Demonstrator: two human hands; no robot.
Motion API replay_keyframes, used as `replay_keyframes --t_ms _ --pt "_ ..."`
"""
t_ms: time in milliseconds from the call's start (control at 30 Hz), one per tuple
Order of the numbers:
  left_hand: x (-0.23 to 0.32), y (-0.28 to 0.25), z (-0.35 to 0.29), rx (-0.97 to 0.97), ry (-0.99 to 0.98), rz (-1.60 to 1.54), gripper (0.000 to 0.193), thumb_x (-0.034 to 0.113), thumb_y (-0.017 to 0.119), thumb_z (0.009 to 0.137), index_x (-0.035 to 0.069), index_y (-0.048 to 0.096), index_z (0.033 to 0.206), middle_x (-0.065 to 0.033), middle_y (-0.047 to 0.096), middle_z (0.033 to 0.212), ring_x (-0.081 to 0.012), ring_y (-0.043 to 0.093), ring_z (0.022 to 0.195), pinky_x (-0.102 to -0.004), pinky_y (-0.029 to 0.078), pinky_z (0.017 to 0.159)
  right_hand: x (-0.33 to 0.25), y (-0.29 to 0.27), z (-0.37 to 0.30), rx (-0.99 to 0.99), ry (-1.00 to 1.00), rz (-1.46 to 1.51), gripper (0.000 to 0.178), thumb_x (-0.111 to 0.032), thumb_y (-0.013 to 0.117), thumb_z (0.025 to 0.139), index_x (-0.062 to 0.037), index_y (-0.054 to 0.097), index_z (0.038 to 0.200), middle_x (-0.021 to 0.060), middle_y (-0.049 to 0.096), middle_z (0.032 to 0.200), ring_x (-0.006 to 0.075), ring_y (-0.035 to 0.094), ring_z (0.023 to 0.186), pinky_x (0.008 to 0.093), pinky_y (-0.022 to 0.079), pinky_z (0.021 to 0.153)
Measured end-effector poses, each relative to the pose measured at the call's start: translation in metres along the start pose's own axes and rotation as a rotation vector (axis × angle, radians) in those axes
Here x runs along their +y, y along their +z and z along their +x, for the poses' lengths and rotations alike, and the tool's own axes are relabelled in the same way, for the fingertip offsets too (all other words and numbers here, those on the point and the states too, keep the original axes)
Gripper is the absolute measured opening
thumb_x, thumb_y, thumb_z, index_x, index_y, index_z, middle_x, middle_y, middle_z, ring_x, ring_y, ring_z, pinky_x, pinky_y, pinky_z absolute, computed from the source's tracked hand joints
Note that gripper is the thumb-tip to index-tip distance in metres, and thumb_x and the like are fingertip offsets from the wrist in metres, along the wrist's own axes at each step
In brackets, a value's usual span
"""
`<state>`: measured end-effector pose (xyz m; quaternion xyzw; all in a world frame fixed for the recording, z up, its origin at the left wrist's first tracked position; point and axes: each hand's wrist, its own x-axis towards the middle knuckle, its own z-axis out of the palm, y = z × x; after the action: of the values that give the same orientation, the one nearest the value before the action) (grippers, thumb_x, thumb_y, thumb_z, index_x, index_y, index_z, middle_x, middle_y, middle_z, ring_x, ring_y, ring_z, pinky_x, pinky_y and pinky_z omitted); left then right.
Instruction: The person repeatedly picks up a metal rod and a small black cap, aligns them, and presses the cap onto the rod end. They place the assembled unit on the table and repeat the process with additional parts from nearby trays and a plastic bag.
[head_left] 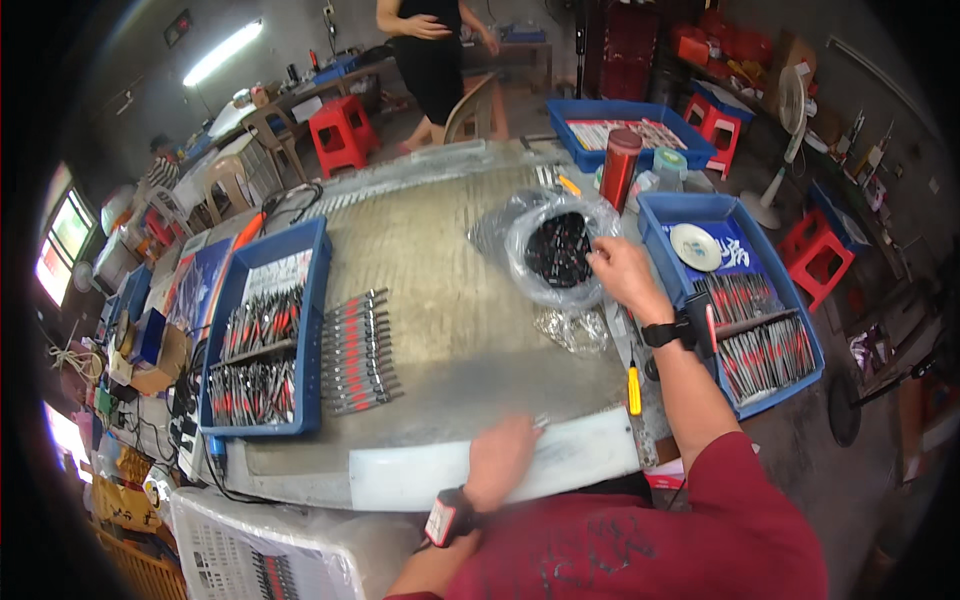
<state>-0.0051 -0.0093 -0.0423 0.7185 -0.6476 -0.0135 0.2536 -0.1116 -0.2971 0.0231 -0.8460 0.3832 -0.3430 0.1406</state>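
Note:
My right hand (625,272) is at the right rim of a clear plastic bag (537,285) standing open, full of small black parts (558,250). Its fingers are pinched together; what they hold, if anything, is hidden. My left hand (503,455), blurred, is above a white strip (585,448) along the table's near edge. A small silvery piece shows at its closed fingertips, too smeared to name. Left of centre, a column of slim grey, black and red pieces (358,352) lies side by side on the table.
Blue trays, one left (312,345) and one right (790,290), hold many similar slim pieces. A yellow-handled tool (634,388) lies near the right edge. Behind the bag stands a red cylinder (620,168). A white basket (205,540) sits below left. Another person (432,70) stands beyond the table.

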Motion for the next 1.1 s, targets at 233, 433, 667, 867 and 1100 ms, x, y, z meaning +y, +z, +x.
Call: replay_keyframes --t_ms 233,433,667,867,1100 --pt "0.0 0.001 -0.001 0.02 0.027 -0.007 0.018 0.026 0.06 0.087 0.009 0.055 0.085 -0.0106 0.056 0.069 -0.0312 0.058 0.058 -0.0425 0.046 0.049 0.014 0.044 0.014 -0.071 0.019 -0.249 0.024 -0.018 0.064 0.08 -0.0022 0.062 0.097 0.0204 0.059 0.094 0.0402 0.058 0.093 0.0471 0.047 0.079" --pt "0.001 -0.002 0.0 0.028 0.031 0.024 0.02 0.029 0.061 0.087 0.011 0.053 0.084 -0.0077 0.056 0.067 -0.0269 0.057 0.057 -0.0397 0.045 0.048 0.013 0.06 0.011 -0.017 0.067 -0.341 0.023 -0.021 0.068 0.079 -0.0037 0.06 0.092 0.0184 0.059 0.096 0.0388 0.058 0.092 0.0517 0.046 0.077" --pt "0.002 0.002 -0.001 0.034 0.024 0.037 0.018 0.03 0.059 0.088 0.012 0.056 0.085 -0.0064 0.058 0.067 -0.0257 0.06 0.059 -0.0396 0.045 0.048 0.021 0.059 0.013 -0.091 0.01 -0.304 0.019 -0.013 0.066 0.077 -0.0011 0.06 0.091 0.0209 0.06 0.088 0.0398 0.059 0.088 0.0502 0.048 0.076" --pt "0.002 0.0 0.0 0.037 0.019 0.035 0.014 0.02 0.068 0.08 0.01 0.06 0.086 -0.0085 0.057 0.066 -0.0294 0.058 0.055 -0.041 0.045 0.046 0.02 0.053 0.007 0.019 -0.04 -0.18 0.019 -0.001 0.054 0.072 0.0027 0.061 0.09 0.0233 0.059 0.087 0.0407 0.057 0.086 0.0483 0.046 0.078" --pt "0.0 0.001 -0.002 0.016 0.008 0.024 0.016 0.022 0.067 0.082 0.01 0.06 0.088 -0.0092 0.056 0.066 -0.0302 0.058 0.056 -0.0416 0.045 0.046 0.013 0.031 0.005 -0.002 0.06 0.054 0.016 -0.004 0.059 0.077 0.0039 0.061 0.092 0.022 0.061 0.088 0.0374 0.059 0.09 0.0411 0.047 0.082"
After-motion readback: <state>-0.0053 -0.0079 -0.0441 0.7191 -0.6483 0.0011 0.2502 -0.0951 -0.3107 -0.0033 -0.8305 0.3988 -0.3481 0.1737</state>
